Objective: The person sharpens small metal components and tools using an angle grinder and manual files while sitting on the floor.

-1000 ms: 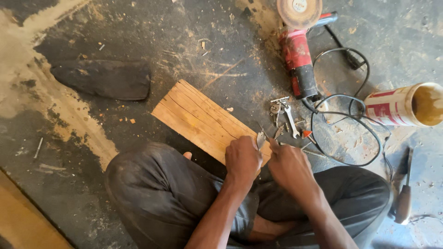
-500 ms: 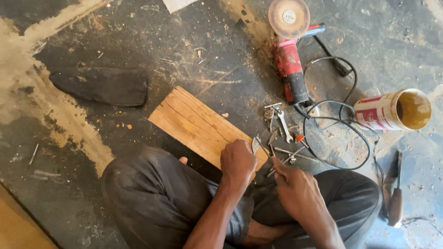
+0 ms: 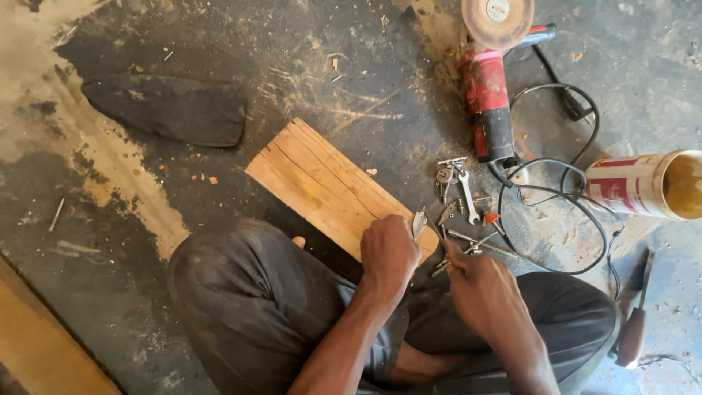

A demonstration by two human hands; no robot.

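We hold a small metal blade (image 3: 419, 222) upright in our left hand (image 3: 387, 252), the fingers curled tight around its lower part so only the pale tip shows above the knuckles, right at the near end of a wooden plank (image 3: 329, 186) that lies slantwise on the floor (image 3: 307, 66). Our right hand (image 3: 482, 289) sits just beside the left, a little lower and to the right, its fingers pinched narrow over some thin metal bits (image 3: 461, 252) on the floor; we cannot tell exactly which piece it grips. Both hands hover above our crossed legs in dark trousers (image 3: 248, 307). Just beyond the right hand lies a scatter of small tools, among them a spanner (image 3: 468, 197) and a bunch of keys (image 3: 444, 174). Farther out a red angle grinder (image 3: 488, 88) rests with its disc pointing away from us, its black cable (image 3: 578, 219) looping towards a tin can (image 3: 643, 184) lying on its side. A wooden-handled tool (image 3: 635, 329) lies at our right knee, and a dark flat slab (image 3: 172, 110) lies well apart on the left, near pale sawdust (image 3: 124, 168).
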